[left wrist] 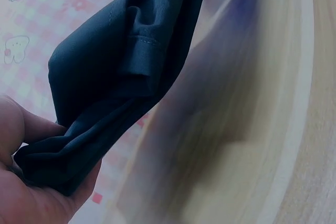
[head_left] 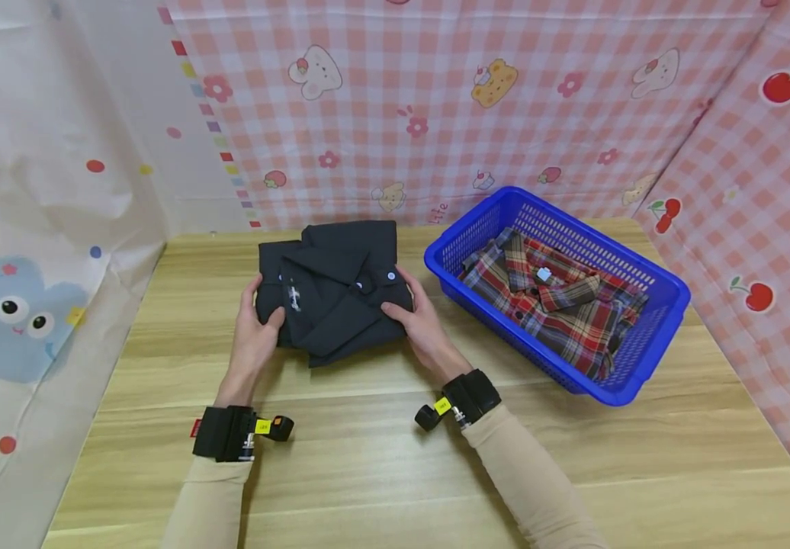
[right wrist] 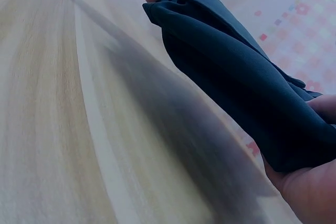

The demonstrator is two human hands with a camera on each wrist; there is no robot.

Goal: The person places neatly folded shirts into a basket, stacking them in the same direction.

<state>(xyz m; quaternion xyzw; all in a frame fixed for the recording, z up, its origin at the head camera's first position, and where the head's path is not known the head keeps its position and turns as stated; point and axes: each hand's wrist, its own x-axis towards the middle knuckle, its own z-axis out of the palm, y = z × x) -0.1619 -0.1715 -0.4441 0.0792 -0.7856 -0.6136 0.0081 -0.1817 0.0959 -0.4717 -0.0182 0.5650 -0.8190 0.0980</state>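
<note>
A folded black shirt with a collar, pale buttons and a small light emblem is held up off the table by its two sides. My left hand grips the left edge, thumb on top and fingers beneath. On the opposite edge, my right hand pinches the fabric the same way. Both wrist views show the shirt sagging between the hands above the wood, its layers bunched at the left palm. The right thumb lies over the cloth.
To the right stands a blue plastic basket with perforated sides, set at an angle. Inside lies a folded plaid shirt. The wooden table runs back to a pink checked curtain, with patterned cloth at both sides.
</note>
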